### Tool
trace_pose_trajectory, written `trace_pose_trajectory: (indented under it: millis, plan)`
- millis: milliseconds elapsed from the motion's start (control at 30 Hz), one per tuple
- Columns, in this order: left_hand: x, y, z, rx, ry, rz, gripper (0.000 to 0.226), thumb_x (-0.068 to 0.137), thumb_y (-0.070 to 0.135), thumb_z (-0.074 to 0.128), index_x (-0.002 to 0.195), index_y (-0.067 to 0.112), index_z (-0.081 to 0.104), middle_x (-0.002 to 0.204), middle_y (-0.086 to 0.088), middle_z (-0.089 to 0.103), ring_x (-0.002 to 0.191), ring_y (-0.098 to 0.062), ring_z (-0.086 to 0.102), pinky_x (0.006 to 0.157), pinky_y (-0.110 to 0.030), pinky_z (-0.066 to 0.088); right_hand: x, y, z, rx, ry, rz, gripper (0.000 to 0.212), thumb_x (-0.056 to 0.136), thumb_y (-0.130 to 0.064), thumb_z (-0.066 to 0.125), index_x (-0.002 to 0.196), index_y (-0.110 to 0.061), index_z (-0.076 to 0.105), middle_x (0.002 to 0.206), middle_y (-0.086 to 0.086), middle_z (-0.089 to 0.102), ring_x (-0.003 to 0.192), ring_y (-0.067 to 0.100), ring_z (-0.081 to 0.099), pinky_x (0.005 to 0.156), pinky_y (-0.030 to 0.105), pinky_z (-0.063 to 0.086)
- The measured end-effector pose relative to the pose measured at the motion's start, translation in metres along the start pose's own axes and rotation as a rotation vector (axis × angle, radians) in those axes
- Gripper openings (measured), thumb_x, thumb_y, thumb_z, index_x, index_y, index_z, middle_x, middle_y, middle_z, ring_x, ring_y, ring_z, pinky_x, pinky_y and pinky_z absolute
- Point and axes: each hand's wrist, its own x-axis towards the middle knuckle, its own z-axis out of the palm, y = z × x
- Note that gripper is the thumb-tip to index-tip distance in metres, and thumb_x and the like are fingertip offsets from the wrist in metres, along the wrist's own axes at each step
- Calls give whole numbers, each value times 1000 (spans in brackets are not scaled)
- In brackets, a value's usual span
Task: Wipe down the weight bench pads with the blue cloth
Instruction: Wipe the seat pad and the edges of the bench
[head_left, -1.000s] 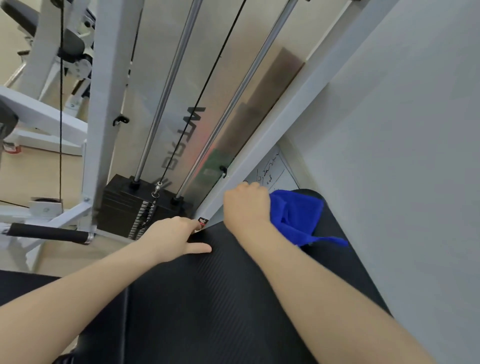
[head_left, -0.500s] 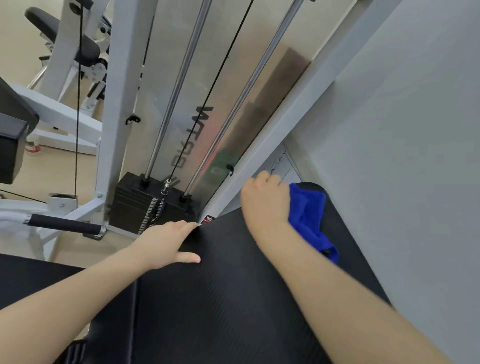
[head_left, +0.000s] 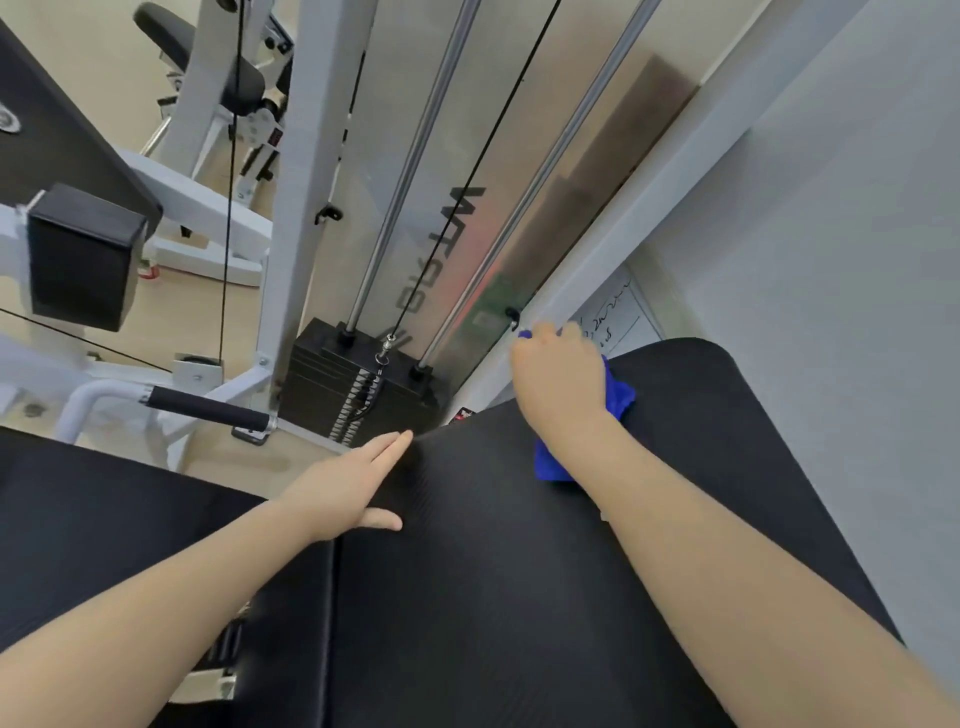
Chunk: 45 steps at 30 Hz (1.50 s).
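Note:
A black ribbed bench pad (head_left: 493, 597) fills the lower middle of the view and ends in a rounded far edge by the wall. My right hand (head_left: 558, 376) presses the blue cloth (head_left: 618, 397) onto the pad's far end; the cloth shows on both sides of my wrist and is mostly hidden under the hand. My left hand (head_left: 345, 488) lies flat with fingers straight on the pad's left edge, holding nothing. A second black pad (head_left: 104, 530) lies to the left.
A black weight stack (head_left: 358, 389) with chrome guide rods and a cable stands just beyond the pad. The white machine frame (head_left: 296, 208) rises behind it. A grey wall (head_left: 831, 312) runs along the right. A foam-gripped handle (head_left: 208, 410) sticks out at left.
My right hand has slid the blue cloth toward the pad's far end, covering more of it. My left hand has flattened along the pad's left edge. The view has shifted.

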Motion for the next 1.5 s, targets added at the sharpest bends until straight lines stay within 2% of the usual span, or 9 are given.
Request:
trace_pose_trajectory:
  millis: [167,333,533,700,867,967,1067,1300,1500]
  plan:
    - [5,-1,-5,52,-32,9,98,80,57,57,149,20,-3,158,4,4,140,-19,25,107,-33,34,2,-23,11,54,-115,72,20,80,9,51,74,-10,54,99,10,62,93,29,58,64,30,34]
    - [-6,-25,27,-75,-5,-64,91,81,61,47,149,17,5,158,4,4,141,-16,23,111,-31,33,14,-101,59,103,-179,-19,18,86,-1,52,94,-10,66,94,6,66,92,28,59,69,34,42]
    - [-27,-60,68,-188,-38,-120,127,45,94,1,149,22,3,157,3,9,141,-18,23,109,-30,31,27,-118,63,38,-298,-201,23,86,0,49,98,-14,63,101,8,61,102,30,58,72,33,38]
    - [-28,-58,70,-260,-44,-179,103,59,81,26,146,35,-4,158,0,4,143,-22,18,109,-33,32,45,-69,40,-84,-349,-9,28,87,-1,44,107,-10,61,112,8,61,100,28,58,67,30,37]
    - [-28,-80,77,-255,-34,-118,119,40,97,1,144,41,-4,158,2,7,141,-21,26,108,-31,31,32,-134,74,71,-332,-65,25,86,-1,47,101,-11,64,107,7,64,100,28,59,68,31,37]
    - [-33,-92,87,-345,-39,-90,112,56,90,32,146,35,-7,157,10,6,140,-13,27,109,-27,30,28,-180,101,145,-340,-122,21,86,-2,49,99,-12,63,105,6,65,101,28,57,73,34,40]
    - [-38,-99,102,-404,-40,-114,110,70,56,68,148,31,-6,156,15,11,134,-10,36,105,-26,36,13,-219,121,153,-395,-289,11,87,-6,50,84,-12,59,105,5,64,101,28,55,76,35,39]
    - [-39,-104,110,-264,-135,-148,107,76,58,62,148,21,-8,153,10,-22,141,-15,25,108,-25,32,26,-173,108,41,-208,-240,22,86,-3,48,103,-9,60,106,11,61,99,30,53,78,35,39]
    - [-49,-130,126,-280,-164,-101,98,84,34,64,140,43,-15,152,20,-20,138,-11,28,105,-23,34,38,-206,120,92,-414,-179,12,84,-4,51,89,-12,58,104,6,63,98,27,56,73,32,35]
